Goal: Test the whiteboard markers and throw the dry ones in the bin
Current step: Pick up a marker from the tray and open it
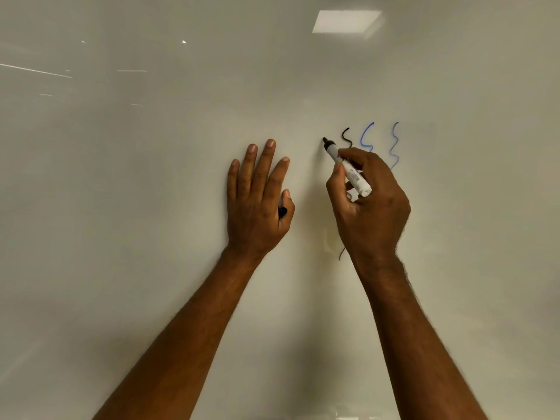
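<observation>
My right hand grips a white whiteboard marker with a black tip. The tip touches the whiteboard just left of a black squiggle. To the right of that are two blue squiggles, partly hidden by my right hand. My left hand lies flat on the board with straight fingers, while its thumb pinches a black marker cap against the palm. No mark shows at the tip.
A short dark stroke shows on the board below my right hand. A ceiling light reflection glares at the top right. No bin or other markers are in view.
</observation>
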Tool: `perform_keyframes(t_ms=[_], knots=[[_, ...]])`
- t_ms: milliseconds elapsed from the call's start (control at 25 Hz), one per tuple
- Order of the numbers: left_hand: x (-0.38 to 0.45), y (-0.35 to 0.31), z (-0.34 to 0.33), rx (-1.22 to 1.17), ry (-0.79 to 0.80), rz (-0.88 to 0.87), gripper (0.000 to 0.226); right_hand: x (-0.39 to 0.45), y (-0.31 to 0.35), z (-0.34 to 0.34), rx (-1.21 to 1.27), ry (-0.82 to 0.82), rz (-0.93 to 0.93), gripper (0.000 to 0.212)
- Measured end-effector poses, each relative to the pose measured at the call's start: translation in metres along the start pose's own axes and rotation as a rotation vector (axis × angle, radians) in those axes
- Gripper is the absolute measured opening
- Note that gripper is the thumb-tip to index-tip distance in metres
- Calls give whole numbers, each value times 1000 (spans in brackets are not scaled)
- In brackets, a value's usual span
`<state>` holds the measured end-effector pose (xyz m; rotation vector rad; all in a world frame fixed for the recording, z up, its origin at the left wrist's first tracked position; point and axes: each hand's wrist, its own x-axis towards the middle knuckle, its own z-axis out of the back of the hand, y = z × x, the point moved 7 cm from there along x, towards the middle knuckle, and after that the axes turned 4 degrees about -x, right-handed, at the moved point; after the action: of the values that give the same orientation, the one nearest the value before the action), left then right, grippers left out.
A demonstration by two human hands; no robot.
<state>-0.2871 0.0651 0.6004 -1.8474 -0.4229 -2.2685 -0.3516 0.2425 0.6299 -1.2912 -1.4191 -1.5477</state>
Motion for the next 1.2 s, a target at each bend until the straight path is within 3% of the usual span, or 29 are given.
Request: perform_keyframes(t_ms=[360, 1120, 1200], knots=[[-1, -1, 0, -5, -12, 5, 53, -31, -14, 10, -20, 39, -41, 16], [-18, -11, -3, -1, 48, 72, 56, -141, -57, 35, -66, 303, -141, 12], [-29, -13, -4, -5, 68, 93, 56, -146, -63, 41, -43, 338, -215, 12]])
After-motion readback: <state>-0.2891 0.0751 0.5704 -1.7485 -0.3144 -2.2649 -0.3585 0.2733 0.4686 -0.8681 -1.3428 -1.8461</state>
